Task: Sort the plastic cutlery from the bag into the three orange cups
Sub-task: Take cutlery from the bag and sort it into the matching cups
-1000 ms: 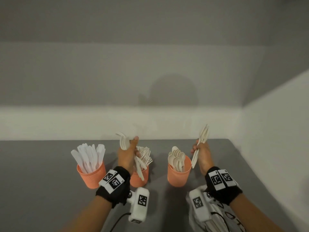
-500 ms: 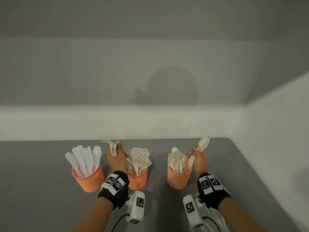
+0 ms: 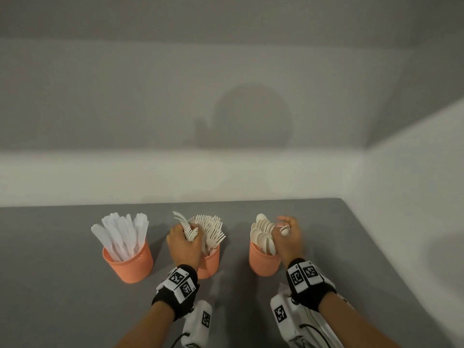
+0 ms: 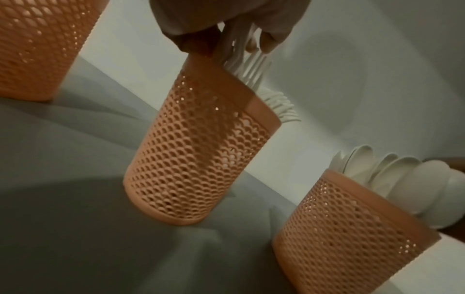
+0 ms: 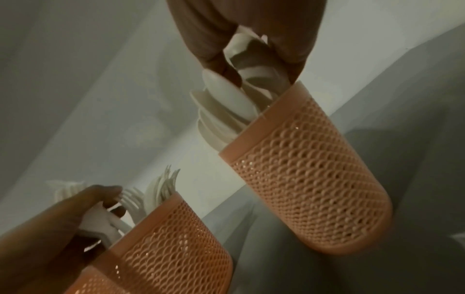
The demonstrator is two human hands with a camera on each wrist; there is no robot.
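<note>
On the grey table [image 3: 50, 285], left hand [image 3: 184, 243] grips upright forks [image 3: 187, 228], right hand [image 3: 288, 237] grips upright spoons [image 3: 285, 231].

Three orange cups [image 3: 264, 262] in a row on the table [image 3: 50, 297]: the middle cup [image 3: 209, 263] has forks, the cup left of it [image 3: 130, 264] knives, the right one spoons. Cutlery bunched, too many to count. Two hands [image 3: 184, 247].

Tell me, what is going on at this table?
A person is sorting white plastic cutlery into three orange cups. The left hand grips a bunch of forks at the middle cup; the right hand grips spoons at the right cup. The left cup holds knives.
</note>
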